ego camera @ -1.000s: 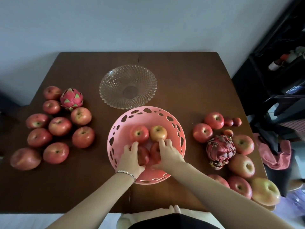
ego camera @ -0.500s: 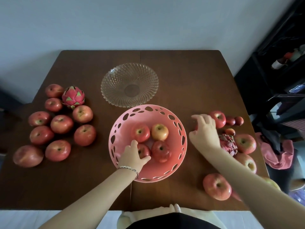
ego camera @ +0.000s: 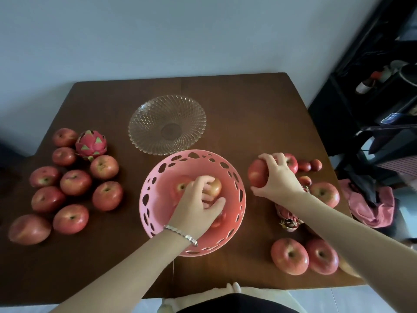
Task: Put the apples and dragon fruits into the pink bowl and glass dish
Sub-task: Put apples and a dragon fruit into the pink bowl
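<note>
Red apples [ego camera: 75, 182] lie in a bunch on the left side of the brown desk [ego camera: 248, 109], with a pink dragon fruit [ego camera: 91, 145] at the back of the bunch. Near the middle, the glass dish [ego camera: 167, 124] sits with nothing in it, just behind the pink bowl [ego camera: 237, 195]. The left hand [ego camera: 195, 207] reaches down into the pink bowl with its fingers spread over the apples inside, so they are partly hidden; I cannot tell if it grips one. To the right of the bowl, the right hand [ego camera: 276, 179] is wrapped around a red apple [ego camera: 257, 173], just beside the bowl's rim. More apples [ego camera: 289, 255] sit on the right side, and the right arm covers part of a dark dragon fruit [ego camera: 287, 219] there. Pink cloth [ego camera: 372, 210] lies past the desk's right edge.
</note>
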The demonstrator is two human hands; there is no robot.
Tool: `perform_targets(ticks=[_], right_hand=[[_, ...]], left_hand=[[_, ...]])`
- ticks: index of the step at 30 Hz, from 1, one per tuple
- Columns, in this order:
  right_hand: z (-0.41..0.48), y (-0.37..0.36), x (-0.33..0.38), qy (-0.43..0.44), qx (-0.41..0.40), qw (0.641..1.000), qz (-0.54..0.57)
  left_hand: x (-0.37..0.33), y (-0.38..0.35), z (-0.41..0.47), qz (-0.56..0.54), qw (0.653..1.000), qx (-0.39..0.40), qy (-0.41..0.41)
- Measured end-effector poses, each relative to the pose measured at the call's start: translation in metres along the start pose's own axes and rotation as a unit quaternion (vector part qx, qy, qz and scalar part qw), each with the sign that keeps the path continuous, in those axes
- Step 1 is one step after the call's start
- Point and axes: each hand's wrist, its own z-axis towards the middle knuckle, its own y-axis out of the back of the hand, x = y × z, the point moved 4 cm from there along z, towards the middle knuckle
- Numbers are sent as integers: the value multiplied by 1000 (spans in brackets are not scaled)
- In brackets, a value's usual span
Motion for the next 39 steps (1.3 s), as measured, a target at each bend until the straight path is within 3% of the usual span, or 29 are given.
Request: perform_targets(ticks=[3, 6, 9, 12, 16, 19, 23, 27, 33, 36, 39], right_hand=[[-29, 25, 33, 76, 17, 996, 48], [-53, 26, 51, 147, 41, 987, 39], [-63, 17, 48, 198, 83, 976, 30], [-71, 5, 17, 150, 208, 966, -32], [-92, -36, -23, 157, 352, 883, -269], [-95, -60, -36, 186, 372, 821, -391], [-95, -71, -40, 216, 367, 802, -419], [-95, -66, -38, 217, 346, 822, -397], [-87, -7, 4, 165, 261, 925, -220], [-73, 23, 26, 145, 205, 957, -148], [-55, 28, 40, 132, 159, 975, -87]], left_hand=[[-15, -21, 3, -238, 957, 94, 135], [-28, -46, 2, -354, 904, 130, 200], [-21, -56, -2, -358, 902, 103, 218], [-4, -50, -8, -321, 913, 87, 237], [12, -37, -16, -343, 891, 94, 282], [18, -29, -22, -357, 876, 108, 306], [28, -23, -23, -309, 898, 109, 293], [41, -20, -26, -294, 901, 95, 305], [52, 9, -20, -282, 916, 38, 281], [61, 34, -3, -90, 976, 2, 200], [73, 51, 14, 148, 978, 16, 147]])
